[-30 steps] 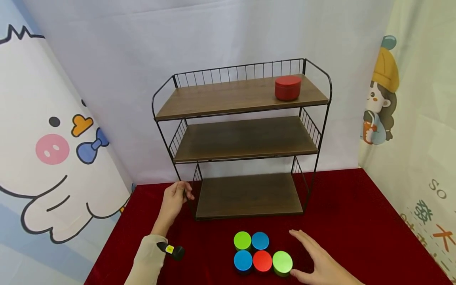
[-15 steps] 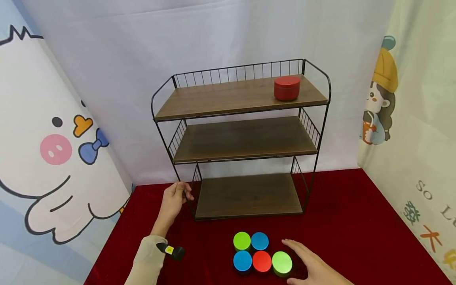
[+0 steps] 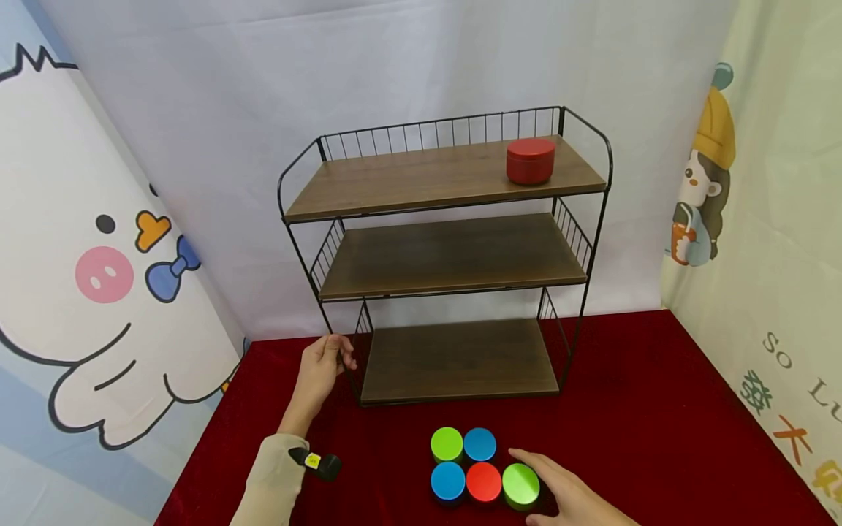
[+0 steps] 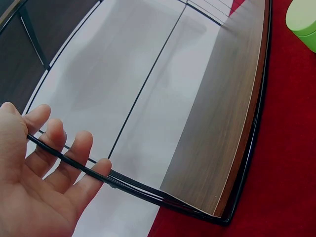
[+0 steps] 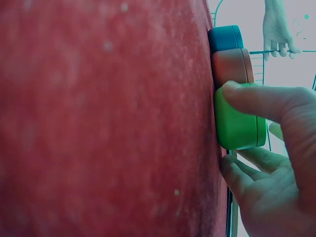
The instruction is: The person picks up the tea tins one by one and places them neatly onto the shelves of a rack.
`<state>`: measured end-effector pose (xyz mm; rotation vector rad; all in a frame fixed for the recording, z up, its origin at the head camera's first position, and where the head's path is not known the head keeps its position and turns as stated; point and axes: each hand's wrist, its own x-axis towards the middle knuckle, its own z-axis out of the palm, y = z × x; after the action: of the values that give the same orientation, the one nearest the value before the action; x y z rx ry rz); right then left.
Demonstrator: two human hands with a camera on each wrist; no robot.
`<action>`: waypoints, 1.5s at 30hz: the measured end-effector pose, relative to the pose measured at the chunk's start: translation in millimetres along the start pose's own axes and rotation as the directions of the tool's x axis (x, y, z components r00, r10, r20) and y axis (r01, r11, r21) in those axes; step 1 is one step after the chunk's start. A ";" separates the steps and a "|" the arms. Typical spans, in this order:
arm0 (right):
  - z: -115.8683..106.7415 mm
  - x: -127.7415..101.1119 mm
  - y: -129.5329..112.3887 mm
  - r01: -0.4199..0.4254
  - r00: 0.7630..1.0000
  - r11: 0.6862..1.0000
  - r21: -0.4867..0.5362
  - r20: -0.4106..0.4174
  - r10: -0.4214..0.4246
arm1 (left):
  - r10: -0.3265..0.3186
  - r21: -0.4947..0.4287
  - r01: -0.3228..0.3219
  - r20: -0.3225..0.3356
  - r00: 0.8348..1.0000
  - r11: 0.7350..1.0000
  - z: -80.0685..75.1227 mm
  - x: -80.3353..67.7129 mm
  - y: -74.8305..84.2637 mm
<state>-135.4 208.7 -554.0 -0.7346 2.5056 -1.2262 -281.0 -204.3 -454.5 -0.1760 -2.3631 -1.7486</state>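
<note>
At the left of a three-tier rack [image 3: 454, 256] with wooden boards, my left hand [image 3: 320, 369] grips the black front post. The left wrist view has the fingers [image 4: 83, 148] curled round this thin post [image 4: 140, 190]. My right hand [image 3: 571, 498] is spread around the right-hand light green tin [image 3: 520, 483], fingers on its far side and thumb on its near side. In the right wrist view the thumb overlaps the tin's side [image 5: 237, 128], and a gap shows below it before the fingertips. A red tin [image 3: 484, 482] sits directly left of that green one.
Left of these, a blue tin [image 3: 448, 481] completes the front row. Behind stand another green tin [image 3: 447, 444] and a blue tin [image 3: 480, 444]. A larger red tin [image 3: 530, 162] rests on the rack's top board. Dark red cloth [image 3: 625, 409] covers the table.
My right hand has moved left and slightly toward me, coming in around the right-hand green tin. The left hand keeps its grip on the rack post, and the tins stay put.
</note>
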 end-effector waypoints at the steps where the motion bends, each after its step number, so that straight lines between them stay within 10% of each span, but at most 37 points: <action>1: 0.3 0.3 -0.1 0.003 1.000 1.000 0.002 0.005 -0.003 | 0.000 -0.003 0.000 0.000 1.000 1.000 0.1 0.3 -0.2; 19: 0.1 2.5 6.3 0.184 0.983 0.982 -0.044 -0.010 -0.185 | 0.005 -0.020 -0.005 0.001 1.000 1.000 1.4 2.1 -2.6; 45: -7.0 4.6 -5.2 0.067 0.996 0.997 -0.050 -0.064 -0.070 | -0.019 0.011 0.019 0.014 1.000 1.000 -0.9 -0.5 3.7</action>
<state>-140.6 208.1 -545.7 -0.8108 2.5911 -1.2354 -279.7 -204.1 -450.9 -0.1648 -2.3911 -1.7484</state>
